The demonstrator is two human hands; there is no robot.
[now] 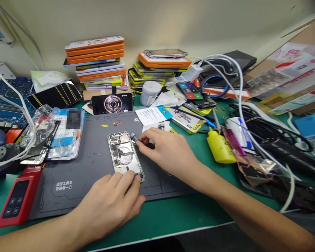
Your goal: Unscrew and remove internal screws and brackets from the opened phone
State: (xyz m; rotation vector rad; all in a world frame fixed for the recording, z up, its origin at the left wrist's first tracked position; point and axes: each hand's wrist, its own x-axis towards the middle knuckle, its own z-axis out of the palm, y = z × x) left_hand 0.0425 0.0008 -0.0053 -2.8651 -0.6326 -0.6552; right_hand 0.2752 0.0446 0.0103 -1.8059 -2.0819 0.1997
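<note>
An opened phone housing point(126, 154), its inner parts showing, lies tilted on a dark grey work mat point(89, 182). My left hand point(112, 199) is closed at the phone's lower end, fingers bent over its edge and hiding that corner. Just beyond the phone's upper right edge, my right hand point(165, 147) pinches a small grey metal cylinder-shaped piece point(133, 137) between thumb and forefinger; its exact kind cannot be made out. Behind that hand's knuckles shows another small grey metal knob point(161, 126). A yellow scrap point(104, 126) and a small copper-coloured strip point(117, 123) rest above the phone.
A phone with a lit round pattern point(112, 104) leans at the mat's back. Stacked orange boxes point(96, 52) stand behind. At left are a red device point(18, 199) and bagged parts point(65, 140). A yellow bottle point(221, 147) and white cables point(240, 91) crowd the right.
</note>
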